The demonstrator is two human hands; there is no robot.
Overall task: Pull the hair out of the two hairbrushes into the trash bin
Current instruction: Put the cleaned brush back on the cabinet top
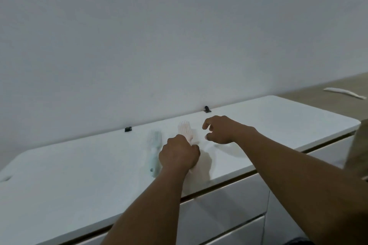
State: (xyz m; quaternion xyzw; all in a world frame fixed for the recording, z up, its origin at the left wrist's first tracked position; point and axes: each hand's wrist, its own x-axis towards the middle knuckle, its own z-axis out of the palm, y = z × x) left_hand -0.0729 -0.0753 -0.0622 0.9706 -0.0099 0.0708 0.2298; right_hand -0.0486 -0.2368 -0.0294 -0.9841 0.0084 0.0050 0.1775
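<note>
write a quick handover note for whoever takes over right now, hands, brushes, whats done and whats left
Left hand: closed around the handle of the pink hairbrush, bristles up, on the white countertop.
Right hand: open, fingers curled, hovering beside the pink brush head, holding nothing.
Pale green hairbrush: lies untouched on the countertop, left of the pink one.
Trash bin: not in view.
Done: pink brush grasped.
Left: pull hair from both brushes and bin it; too blurred to see hair.

Glossy white countertop [99,175]; two pale plastic hairbrushes [154,145].
</note>
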